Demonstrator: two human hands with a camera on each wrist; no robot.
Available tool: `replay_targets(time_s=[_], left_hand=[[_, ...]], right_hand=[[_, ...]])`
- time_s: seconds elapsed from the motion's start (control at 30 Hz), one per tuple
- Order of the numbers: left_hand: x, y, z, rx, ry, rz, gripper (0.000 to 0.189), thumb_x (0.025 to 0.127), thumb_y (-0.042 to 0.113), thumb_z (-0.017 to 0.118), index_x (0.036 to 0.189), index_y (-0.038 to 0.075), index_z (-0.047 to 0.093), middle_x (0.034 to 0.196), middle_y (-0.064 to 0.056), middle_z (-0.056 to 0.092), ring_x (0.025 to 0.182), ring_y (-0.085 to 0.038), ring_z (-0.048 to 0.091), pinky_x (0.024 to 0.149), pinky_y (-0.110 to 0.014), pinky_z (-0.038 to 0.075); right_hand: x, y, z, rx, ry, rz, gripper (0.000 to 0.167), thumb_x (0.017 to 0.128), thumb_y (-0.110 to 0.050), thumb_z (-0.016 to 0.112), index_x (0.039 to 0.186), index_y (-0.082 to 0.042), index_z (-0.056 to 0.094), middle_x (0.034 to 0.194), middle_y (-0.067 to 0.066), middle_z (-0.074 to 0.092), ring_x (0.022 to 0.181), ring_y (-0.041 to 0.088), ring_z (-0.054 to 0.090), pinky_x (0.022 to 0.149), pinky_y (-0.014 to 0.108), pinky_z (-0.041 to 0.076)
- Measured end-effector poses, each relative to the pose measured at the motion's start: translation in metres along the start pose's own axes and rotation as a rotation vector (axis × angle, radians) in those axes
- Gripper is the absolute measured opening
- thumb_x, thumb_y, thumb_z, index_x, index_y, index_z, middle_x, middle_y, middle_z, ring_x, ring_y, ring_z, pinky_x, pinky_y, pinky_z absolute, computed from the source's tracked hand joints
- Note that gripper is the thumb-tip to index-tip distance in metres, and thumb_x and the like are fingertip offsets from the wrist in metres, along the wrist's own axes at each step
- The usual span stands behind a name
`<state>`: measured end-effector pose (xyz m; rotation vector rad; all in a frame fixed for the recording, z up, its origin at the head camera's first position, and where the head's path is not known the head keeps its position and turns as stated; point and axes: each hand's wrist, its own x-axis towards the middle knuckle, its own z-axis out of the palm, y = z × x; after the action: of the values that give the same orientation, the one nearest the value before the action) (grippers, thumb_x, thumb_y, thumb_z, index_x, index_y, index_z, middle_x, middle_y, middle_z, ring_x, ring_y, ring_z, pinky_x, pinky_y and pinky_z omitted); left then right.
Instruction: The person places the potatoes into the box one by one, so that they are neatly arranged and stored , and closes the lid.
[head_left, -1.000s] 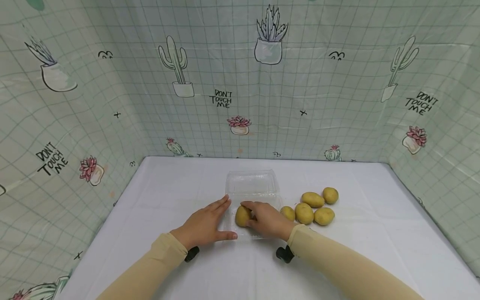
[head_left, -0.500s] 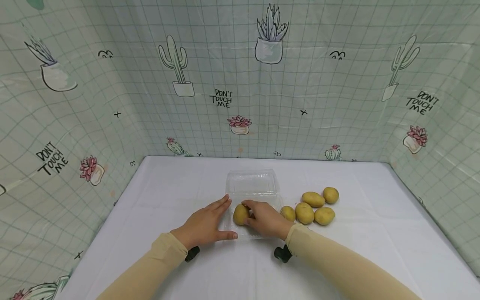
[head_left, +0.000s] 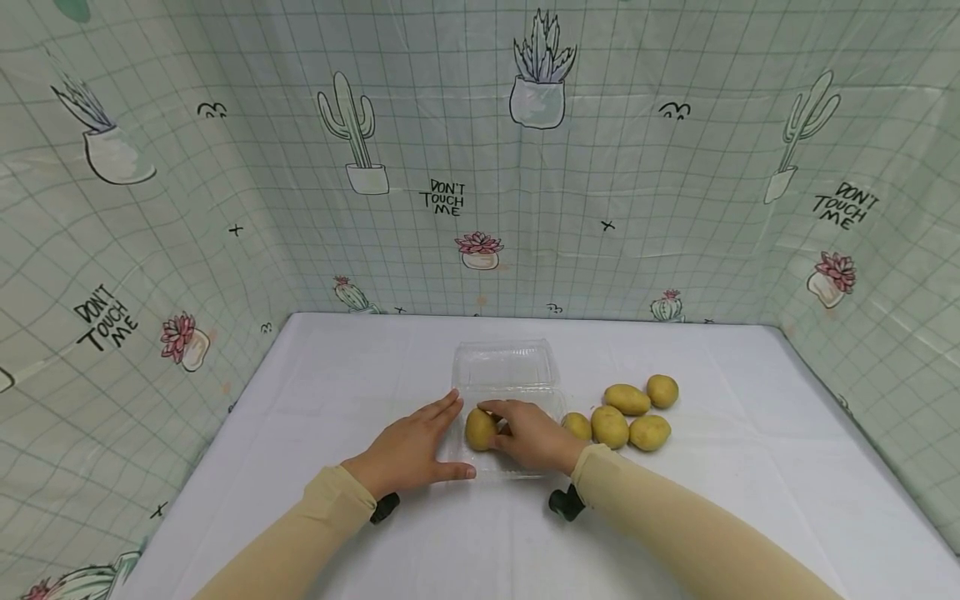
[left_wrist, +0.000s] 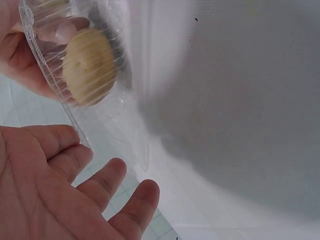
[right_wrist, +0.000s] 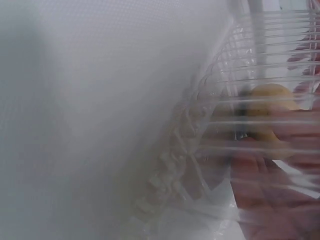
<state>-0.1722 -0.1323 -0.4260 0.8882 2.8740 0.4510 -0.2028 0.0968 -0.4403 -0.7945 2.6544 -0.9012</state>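
A clear plastic clamshell container [head_left: 504, 365] lies open on the table, its lid folded back. Inside its base, near the left side, sits a potato [head_left: 480, 429], pinched between the thumb and fingers of my right hand [head_left: 536, 437]. My left hand [head_left: 408, 446] has its fingers spread straight along the container's left edge, some fingertips touching it. In the left wrist view the potato [left_wrist: 90, 67] shows through the ridged plastic, beyond the left hand [left_wrist: 60, 185]. The right wrist view is blurred; ridged plastic partly covers the potato [right_wrist: 272, 102] and the fingers [right_wrist: 255, 195].
To the container's right, several potatoes lie grouped, among them a small one [head_left: 577, 426] beside its edge, a round one [head_left: 610, 427] and a far one [head_left: 662, 391]. A white cloth [head_left: 360, 358] covers the table. A printed curtain [head_left: 480, 167] stands behind and at both sides.
My right hand has shifted the potato slightly left inside the container. My left hand has stayed in place at the edge.
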Motion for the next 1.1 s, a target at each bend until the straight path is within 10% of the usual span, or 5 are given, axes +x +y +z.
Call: replay_targets(time_s=[1.1], left_hand=[[-0.0003,-0.0007,0.0001,-0.007,0.004,-0.001,0.101,0.084,0.065,0.068,0.155,0.002,0.033,0.162,-0.01,0.025,0.143,-0.03,0.034,0.109,-0.045,0.038]], right_hand=[[0.0013,0.0008,-0.0011,-0.014,0.02,-0.018,0.051,0.093,-0.009,0.072,0.139,0.0,0.054,0.133,0.012,0.06,0.101,0.021,0.067,0.087,0.034,0.054]])
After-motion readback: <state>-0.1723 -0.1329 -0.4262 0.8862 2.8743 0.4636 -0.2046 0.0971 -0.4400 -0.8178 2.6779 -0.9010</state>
